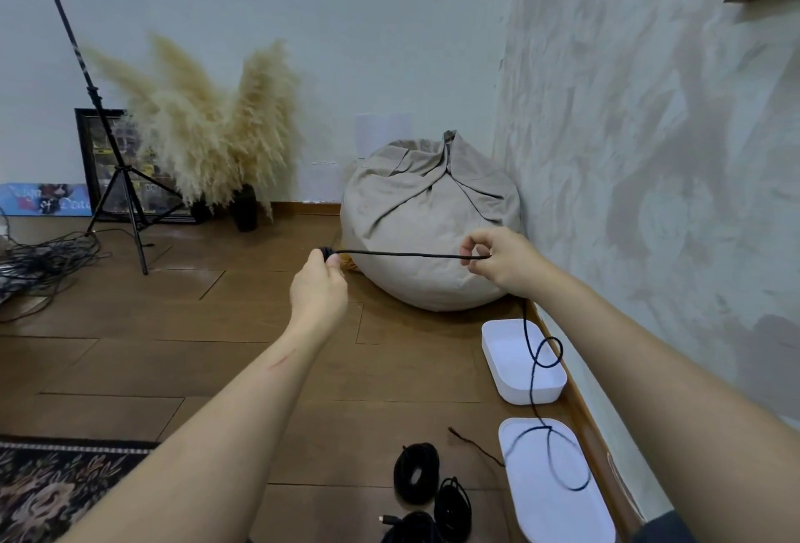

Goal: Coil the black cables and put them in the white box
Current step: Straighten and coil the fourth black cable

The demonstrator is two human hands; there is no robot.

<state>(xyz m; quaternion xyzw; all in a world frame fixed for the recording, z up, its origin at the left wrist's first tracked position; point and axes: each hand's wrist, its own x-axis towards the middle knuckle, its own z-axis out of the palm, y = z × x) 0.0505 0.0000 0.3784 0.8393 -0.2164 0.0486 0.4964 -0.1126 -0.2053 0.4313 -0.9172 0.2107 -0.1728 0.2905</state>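
Wooden floor [216, 326] in a room corner, pale wall behind, textured wall [649, 153] on the right. A beige beanbag [428, 222] sits in the corner. Left of it is pampas grass [208, 131] in dark vases, then a black tripod stand [117, 183] in front of a framed picture [88, 153] leaning on the wall. A loose tangle of cords [43, 265] lies at far left, and a patterned rug [56, 486] is at bottom left.

Both arms reach forward. The left hand [320, 282] has its fingers curled and pinches one end of the black cable [411, 254], where a small bunch of it shows at the fingertips. The right hand [502, 261] pinches the same cable between thumb and forefinger, the other fingers loosely curled. The cable runs taut and about level between the two hands, in front of the beanbag.

From the right hand the rest of the cable hangs down. It passes over the white box [515, 395], making a loop in the air there, and its tail loops on over a white lid [541, 512]. Cannot tell if the tail touches the lid. The box stands open on the floor by the right wall, with the lid just nearer the camera.

Left of the lid lie coiled black cables [415, 473], three bundles close together on the floor, outside the box. A short brown cord [476, 447] lies between them and the lid.
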